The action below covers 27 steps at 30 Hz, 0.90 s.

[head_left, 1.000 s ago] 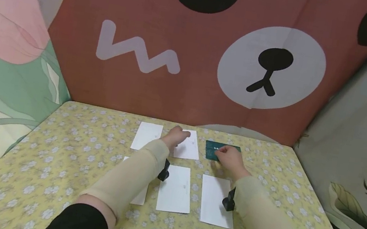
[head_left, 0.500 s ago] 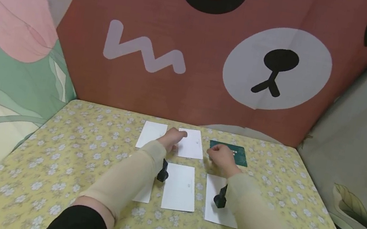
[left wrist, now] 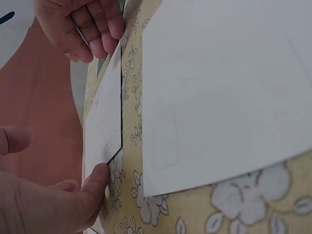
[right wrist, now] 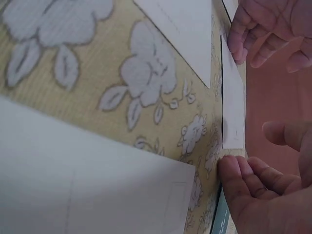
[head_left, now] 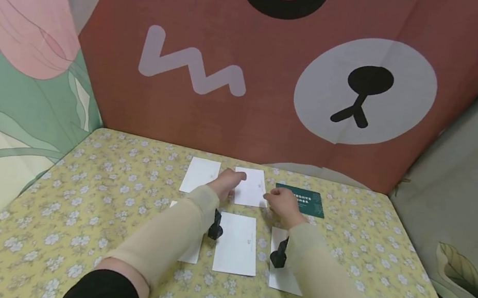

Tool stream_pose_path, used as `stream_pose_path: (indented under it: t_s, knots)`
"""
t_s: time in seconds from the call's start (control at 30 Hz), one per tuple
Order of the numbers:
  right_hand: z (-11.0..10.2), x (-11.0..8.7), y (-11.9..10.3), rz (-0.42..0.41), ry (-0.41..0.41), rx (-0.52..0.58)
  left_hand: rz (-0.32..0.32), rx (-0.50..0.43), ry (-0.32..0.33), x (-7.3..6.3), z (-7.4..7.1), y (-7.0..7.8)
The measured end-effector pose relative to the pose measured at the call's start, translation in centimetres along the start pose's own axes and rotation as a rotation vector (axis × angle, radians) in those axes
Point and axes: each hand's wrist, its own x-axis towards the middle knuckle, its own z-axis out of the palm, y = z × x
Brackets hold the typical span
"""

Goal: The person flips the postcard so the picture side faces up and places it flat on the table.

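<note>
A white postcard (head_left: 250,187) with faint print lies flat in the middle of the back row. My left hand (head_left: 225,182) is at its left edge, fingertips down at the near corner in the left wrist view, thumb (left wrist: 16,139) raised apart. At the postcard's right edge is my right hand (head_left: 283,203); in the right wrist view its bent fingers (right wrist: 233,170) rest low beside the edge, with nothing visible between them and the thumb. A dark green postcard (head_left: 315,204) with white lettering lies right of it, partly covered by that hand.
Another white postcard (head_left: 199,176) lies at back left. The front row has a middle white postcard (head_left: 238,245), one at left (head_left: 191,251) and one at right (head_left: 284,278), both partly under the forearms. A bear-printed cloth (head_left: 259,136) stands behind the flowered tablecloth (head_left: 119,192).
My right hand has moved left off the green postcard to the middle white postcard's right edge, uncovering the lettering. My left hand stays by that postcard's left side. The head view has shifted slightly.
</note>
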Motion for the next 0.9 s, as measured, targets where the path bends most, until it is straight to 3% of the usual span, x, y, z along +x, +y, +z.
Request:
stream_pose_path:
  t_s: [0.43, 0.63, 0.9]
  knots:
    - [0.3, 0.8, 0.3, 0.076, -0.042, 0.133, -0.013, -0.14, 0.027, -0.1, -0.5, -0.3]
    - [0.7, 0.6, 0.3, 0.085, 0.001, 0.189, 0.008, -0.191, 0.004, 0.2, -1.2, -0.7]
    - [1.1, 0.8, 0.2, 0.123, 0.082, 0.327, 0.053, -0.157, -0.018, 0.6, -1.4, -1.1]
